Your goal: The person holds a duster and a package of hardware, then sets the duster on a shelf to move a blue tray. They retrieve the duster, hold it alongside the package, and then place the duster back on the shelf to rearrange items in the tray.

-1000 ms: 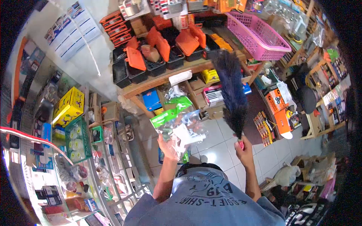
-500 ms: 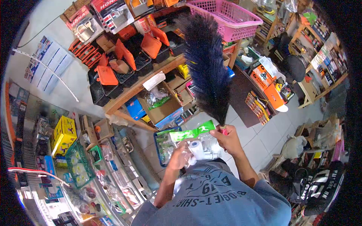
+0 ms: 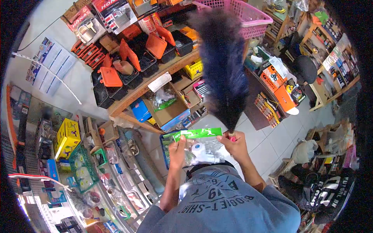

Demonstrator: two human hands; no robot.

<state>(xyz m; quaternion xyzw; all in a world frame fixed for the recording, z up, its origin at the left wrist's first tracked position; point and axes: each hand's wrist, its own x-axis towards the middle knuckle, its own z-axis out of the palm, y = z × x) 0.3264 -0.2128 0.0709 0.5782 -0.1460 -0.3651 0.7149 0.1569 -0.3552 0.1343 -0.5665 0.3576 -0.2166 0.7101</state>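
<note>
Pinching bag (image 3: 211, 150) nr shirt (image 3: 217, 200) by ends of green top (image 3: 200, 133) w/ L hand (image 3: 177, 150) & R hand (image 3: 237, 145) (also clutching duster (image 3: 226, 77)), now pulled level vs tilted a sec ago, so prob. steadier.

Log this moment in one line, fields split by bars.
left hand: pinching green-topped clear packet, left end | right hand: pinching packet's right end, also holding dark feather duster | inside packet: white item, type unclear

Glossy plastic gleams on the clear, green-topped rectangular packet (image 3: 211, 145); matt, feathery fibres on the long blue-black duster (image 3: 225, 73); matt cloth on the grey-blue T-shirt (image 3: 217, 207)!
</note>
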